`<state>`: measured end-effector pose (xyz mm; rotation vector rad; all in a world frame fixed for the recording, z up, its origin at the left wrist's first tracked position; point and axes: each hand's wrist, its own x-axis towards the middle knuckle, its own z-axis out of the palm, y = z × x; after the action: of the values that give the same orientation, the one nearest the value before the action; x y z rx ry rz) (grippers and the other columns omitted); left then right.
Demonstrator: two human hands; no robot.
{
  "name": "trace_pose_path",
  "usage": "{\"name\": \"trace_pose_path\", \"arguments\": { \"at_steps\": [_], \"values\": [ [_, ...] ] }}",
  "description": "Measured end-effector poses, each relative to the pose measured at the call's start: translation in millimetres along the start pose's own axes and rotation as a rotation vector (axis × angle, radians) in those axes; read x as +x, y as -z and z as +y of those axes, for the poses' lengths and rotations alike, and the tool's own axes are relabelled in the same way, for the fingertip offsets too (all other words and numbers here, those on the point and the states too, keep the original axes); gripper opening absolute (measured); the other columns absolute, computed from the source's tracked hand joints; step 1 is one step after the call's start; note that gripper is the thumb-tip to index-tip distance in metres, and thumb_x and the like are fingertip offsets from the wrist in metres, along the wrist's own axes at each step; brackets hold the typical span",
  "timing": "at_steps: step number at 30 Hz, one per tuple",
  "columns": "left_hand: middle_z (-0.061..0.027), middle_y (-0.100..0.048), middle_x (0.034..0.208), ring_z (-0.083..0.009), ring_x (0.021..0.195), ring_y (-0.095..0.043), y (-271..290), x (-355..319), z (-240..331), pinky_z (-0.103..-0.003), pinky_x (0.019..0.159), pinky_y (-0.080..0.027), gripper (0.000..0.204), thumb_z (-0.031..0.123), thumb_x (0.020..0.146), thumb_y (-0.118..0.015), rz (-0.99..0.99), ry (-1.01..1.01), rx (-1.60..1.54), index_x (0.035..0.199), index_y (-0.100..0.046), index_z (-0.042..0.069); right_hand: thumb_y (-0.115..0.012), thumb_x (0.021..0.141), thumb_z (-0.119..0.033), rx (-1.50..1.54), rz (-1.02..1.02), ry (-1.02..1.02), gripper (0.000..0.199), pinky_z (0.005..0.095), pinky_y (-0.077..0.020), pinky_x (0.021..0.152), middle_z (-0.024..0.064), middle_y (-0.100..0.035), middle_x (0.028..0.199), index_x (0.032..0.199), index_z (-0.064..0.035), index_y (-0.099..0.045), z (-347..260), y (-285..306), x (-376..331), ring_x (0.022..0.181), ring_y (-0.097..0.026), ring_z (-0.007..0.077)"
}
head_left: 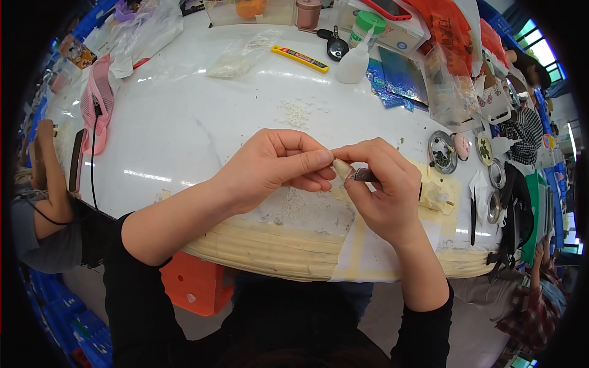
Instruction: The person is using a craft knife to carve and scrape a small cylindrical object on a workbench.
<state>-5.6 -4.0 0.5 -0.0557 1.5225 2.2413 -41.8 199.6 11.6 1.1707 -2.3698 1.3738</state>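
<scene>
Over the near part of the white table, my two hands meet at the fingertips. My left hand [279, 161] is closed, thumb and forefinger pinched together; what lies between them is too small to make out. My right hand [388, 184] is closed round a small dark metal tool [365, 175], mostly hidden by the fingers. A cream-coloured wrap or tip [343, 168] shows between the two hands, at my right fingertips. Beyond the hands lies a scatter of tiny white beads [295, 114]. More pale bits [293, 205] lie below them, close to the taped table edge.
A yellow cutter knife [300, 59], a white squeeze bottle [354, 64] and blue shiny sheets [402, 75] lie farther back. Round tins [442, 152] and black tweezers [473, 211] sit at right. A pink mesh pouch [98, 101] is at left. People sit at both sides.
</scene>
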Motion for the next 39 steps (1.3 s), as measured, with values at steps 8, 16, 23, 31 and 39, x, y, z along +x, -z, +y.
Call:
{"name": "trace_pose_path", "arguments": {
  "at_steps": [8, 16, 23, 31, 39],
  "values": [
    [-0.0111, -0.071, 0.091, -0.015, 0.08, -0.07, -4, -2, 2, -0.025, 0.074, -0.058, 0.017, 0.013, 0.094, -0.064, 0.028, -0.169, 0.164, 0.1, -0.068, -0.002, -0.065, 0.067, 0.011, -0.1, 0.035, 0.05, 0.033, 0.0266, -0.0506, 0.055, 0.0061, -0.065, 0.082, 0.096, -0.0042, -0.069, 3, -2, -2, 0.063, -0.064, 0.0173],
    [-0.0114, -0.071, 0.092, -0.0144, 0.082, -0.069, -6, -3, 4, -0.026, 0.076, -0.058, 0.012, 0.006, 0.093, -0.063, 0.021, -0.214, 0.124, 0.099, -0.068, -0.004, -0.059, 0.068, 0.015, 0.028, 0.062, 0.039, 0.037, 0.0234, -0.0458, 0.053, 0.0061, -0.066, 0.083, 0.099, -0.0019, -0.071, 1, -1, -2, 0.065, -0.06, 0.0117],
    [-0.0107, -0.07, 0.092, -0.0136, 0.084, -0.068, -5, -4, -3, -0.025, 0.075, -0.057, 0.011, -0.001, 0.092, -0.062, 0.061, -0.45, 0.304, 0.1, -0.068, -0.005, -0.073, 0.072, -0.008, -0.026, 0.025, -0.012, 0.026, 0.0289, -0.0501, 0.054, 0.0078, -0.065, 0.083, 0.097, -0.0039, -0.066, -4, 1, 2, 0.066, -0.064, 0.0179],
    [-0.0105, -0.071, 0.089, -0.0126, 0.077, -0.067, -5, -4, -1, -0.024, 0.071, -0.055, 0.014, -0.004, 0.086, -0.067, 0.126, -0.757, 0.713, 0.1, -0.07, -0.002, -0.077, 0.078, -0.027, -0.326, 0.014, -0.03, 0.03, 0.0316, -0.0431, 0.047, 0.0035, -0.061, 0.068, 0.077, -0.0078, -0.054, 5, -2, -3, 0.057, -0.06, 0.021],
    [-0.0096, -0.07, 0.083, -0.0149, 0.071, -0.067, -4, -1, 1, -0.024, 0.063, -0.053, 0.019, -0.006, 0.081, -0.069, 0.153, -0.955, 0.968, 0.098, -0.071, 0.0, -0.075, 0.079, -0.024, -0.389, -0.004, 0.001, 0.026, 0.0327, -0.0421, 0.046, 0.0022, -0.056, 0.063, 0.076, -0.009, -0.054, 5, -1, -3, 0.053, -0.057, 0.0207]
  ]
}}
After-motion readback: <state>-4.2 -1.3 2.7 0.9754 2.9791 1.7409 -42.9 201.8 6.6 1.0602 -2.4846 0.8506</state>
